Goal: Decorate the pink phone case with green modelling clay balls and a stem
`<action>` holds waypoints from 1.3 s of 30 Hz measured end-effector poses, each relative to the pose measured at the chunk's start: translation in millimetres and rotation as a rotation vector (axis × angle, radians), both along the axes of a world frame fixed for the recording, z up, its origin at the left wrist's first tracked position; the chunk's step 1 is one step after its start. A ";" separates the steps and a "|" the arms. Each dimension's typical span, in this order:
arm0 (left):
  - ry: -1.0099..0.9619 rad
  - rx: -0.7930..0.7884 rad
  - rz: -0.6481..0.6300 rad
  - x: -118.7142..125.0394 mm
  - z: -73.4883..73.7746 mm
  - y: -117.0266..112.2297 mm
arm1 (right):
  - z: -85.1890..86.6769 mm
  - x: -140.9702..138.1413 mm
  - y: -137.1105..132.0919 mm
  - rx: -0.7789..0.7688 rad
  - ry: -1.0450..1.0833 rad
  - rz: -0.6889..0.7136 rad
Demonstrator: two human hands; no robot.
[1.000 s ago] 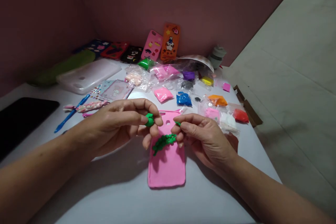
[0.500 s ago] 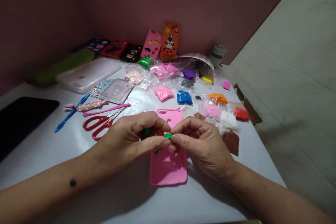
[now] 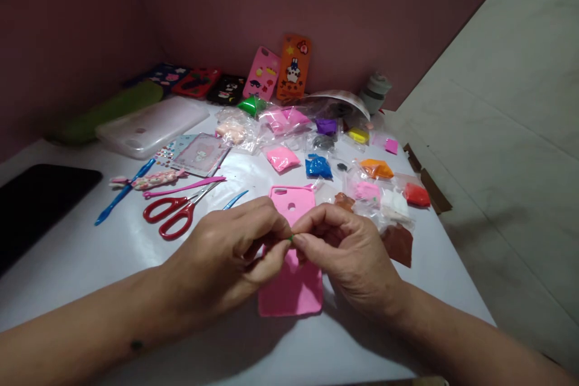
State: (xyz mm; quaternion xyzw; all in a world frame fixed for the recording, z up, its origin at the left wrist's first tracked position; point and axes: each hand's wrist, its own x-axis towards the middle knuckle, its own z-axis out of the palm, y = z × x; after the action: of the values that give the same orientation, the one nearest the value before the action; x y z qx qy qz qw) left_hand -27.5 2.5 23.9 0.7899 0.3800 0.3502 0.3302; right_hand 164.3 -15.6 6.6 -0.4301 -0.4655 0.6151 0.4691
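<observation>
A pink phone case lies flat on the white table, partly under my hands. My left hand and my right hand meet fingertip to fingertip just above it. Both are closed in a pinch on a small bit of green clay, of which only a sliver shows between the fingers. The green clay shapes on the case are hidden by my hands.
Red scissors, a pink tool and blue tools lie at the left. Several small bags of coloured clay crowd behind the case. Decorated phone cases lean on the wall. A black tablet sits far left.
My hands have come together from apart and lowered over the pink case. The green lump in my left fingers and the green shapes on the case are now covered.
</observation>
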 end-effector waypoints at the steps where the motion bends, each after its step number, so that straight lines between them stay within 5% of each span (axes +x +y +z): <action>1: -0.036 -0.171 -0.039 -0.5 5.5 0.3 | 0.4 0.1 1.1 0.004 -0.007 -0.023; 5: -0.295 -0.705 -0.106 -6.1 21.1 4.4 | 1.2 3.3 8.8 -0.024 0.093 -0.073; 11: -0.504 -0.911 -0.080 -11.1 11.1 14.2 | 1.2 6.5 14.2 -0.215 0.301 0.069; 22: -0.641 -1.045 -0.137 -11.1 -0.3 20.4 | -2.7 10.9 14.5 -0.261 0.376 0.129; 39: -0.620 -1.070 -0.083 -12.0 7.5 19.8 | -4.6 12.5 17.2 -0.243 0.473 0.160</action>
State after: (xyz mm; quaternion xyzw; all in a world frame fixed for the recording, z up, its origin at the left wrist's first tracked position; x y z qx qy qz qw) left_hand -39.5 22.3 31.4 0.3904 0.3583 0.3114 0.7888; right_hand 176.9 1.6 2.0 -0.2896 -0.2981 0.7848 0.4598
